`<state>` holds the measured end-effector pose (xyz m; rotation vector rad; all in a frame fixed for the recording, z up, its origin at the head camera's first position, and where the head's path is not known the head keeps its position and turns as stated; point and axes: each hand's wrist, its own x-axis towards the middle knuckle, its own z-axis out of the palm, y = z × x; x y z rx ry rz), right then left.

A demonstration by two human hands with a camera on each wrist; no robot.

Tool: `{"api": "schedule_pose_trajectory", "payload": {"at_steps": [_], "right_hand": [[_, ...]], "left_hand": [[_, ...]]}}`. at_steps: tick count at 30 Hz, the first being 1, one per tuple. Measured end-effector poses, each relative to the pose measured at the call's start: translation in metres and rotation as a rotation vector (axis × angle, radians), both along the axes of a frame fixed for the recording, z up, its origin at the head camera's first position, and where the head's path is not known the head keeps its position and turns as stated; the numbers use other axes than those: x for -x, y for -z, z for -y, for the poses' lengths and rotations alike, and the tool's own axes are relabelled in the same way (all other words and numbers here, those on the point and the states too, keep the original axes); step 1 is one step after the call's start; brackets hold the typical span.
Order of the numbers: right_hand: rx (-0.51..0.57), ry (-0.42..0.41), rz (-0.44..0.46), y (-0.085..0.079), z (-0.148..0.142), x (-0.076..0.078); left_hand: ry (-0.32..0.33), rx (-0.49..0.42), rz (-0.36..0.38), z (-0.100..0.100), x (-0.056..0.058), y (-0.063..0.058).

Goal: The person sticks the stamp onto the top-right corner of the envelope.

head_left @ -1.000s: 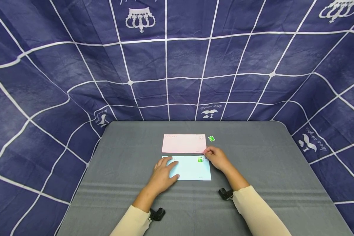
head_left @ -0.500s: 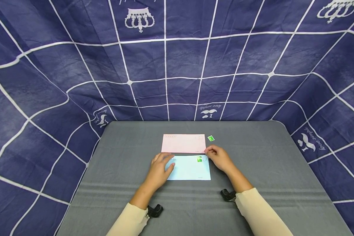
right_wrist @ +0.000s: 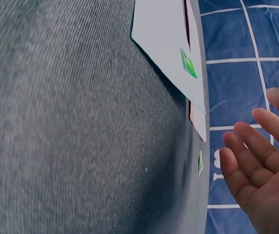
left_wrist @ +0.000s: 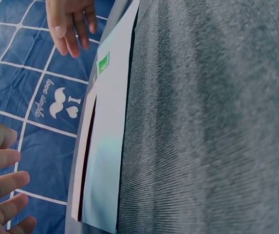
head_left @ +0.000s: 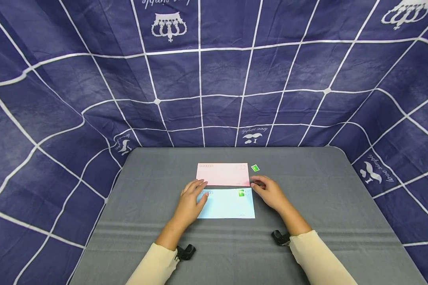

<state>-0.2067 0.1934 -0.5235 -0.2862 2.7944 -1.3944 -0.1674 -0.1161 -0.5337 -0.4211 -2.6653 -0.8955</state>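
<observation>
A light blue envelope (head_left: 224, 208) lies flat on the grey table, with a green stamp (head_left: 241, 192) at its upper right. Just beyond it is a pink envelope (head_left: 222, 174), parallel to the blue one. My left hand (head_left: 188, 204) overlaps the blue envelope's left end in the head view, its fingertips at the pink one's lower left corner. Spread fingers of that left hand (left_wrist: 5, 180) show in the left wrist view. Beside the pink envelope's lower right corner is my right hand (head_left: 272, 194). In the right wrist view this hand (right_wrist: 266, 170) holds nothing, fingers relaxed.
A loose green stamp (head_left: 255, 168) lies to the right of the pink envelope's top corner. The grey cloth-covered table (head_left: 157, 170) ends at a blue curtain (head_left: 221, 71) with white grid lines, which also rises at both sides.
My left hand has drawn left and forward, uncovering more of the blue envelope's middle. My right hand has moved slightly right from the pink envelope's corner, its fingertips parting. Both envelopes stay in place.
</observation>
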Motion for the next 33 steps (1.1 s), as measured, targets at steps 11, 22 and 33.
{"api": "schedule_pose_trajectory", "payload": {"at_steps": [11,22,33], "right_hand": [[-0.025,0.009,-0.042,-0.002,-0.009,0.002],[-0.069,0.058,-0.090,0.002,-0.014,0.008],[-0.111,0.075,-0.092,0.006,-0.019,0.018]], "left_hand": [[0.022,0.018,0.000,0.002,0.011,-0.009],[0.065,0.073,-0.012,0.005,0.031,-0.012],[0.165,0.093,0.028,0.007,0.047,-0.011]]}}
